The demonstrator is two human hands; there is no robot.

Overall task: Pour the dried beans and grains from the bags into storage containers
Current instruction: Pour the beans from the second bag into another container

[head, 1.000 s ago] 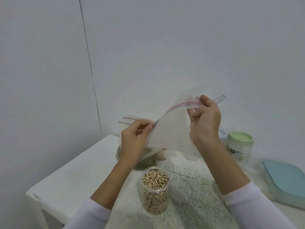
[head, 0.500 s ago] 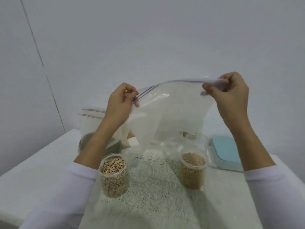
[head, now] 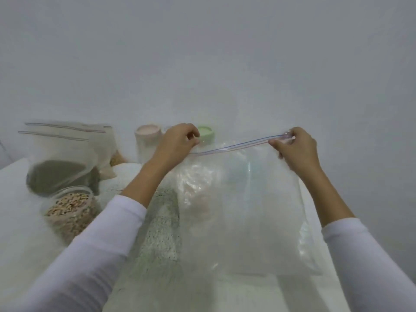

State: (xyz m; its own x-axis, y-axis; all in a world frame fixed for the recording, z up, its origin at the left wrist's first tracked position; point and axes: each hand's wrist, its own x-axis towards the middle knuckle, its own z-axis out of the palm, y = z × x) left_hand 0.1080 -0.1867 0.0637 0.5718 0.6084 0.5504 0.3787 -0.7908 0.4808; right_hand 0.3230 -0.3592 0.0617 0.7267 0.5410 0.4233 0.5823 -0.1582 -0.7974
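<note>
Lowered now, both hands (head: 236,145) pinch zip bag (head: 247,210), unlabelled

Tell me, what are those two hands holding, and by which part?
Both hold one clear plastic zip bag by its zip strip: left hand pinches the left end, right hand the right end.

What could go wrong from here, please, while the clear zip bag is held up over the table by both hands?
1. The empty zip bag hangs low from the left hand and right hand; swinging it could knock whatever stands behind it, which is blurred.
2. The left sleeve passes close to the open jar of beans and could tip it.
3. The bag of dark grains leans, seemingly unsealed, so a bump might spill it.
</note>
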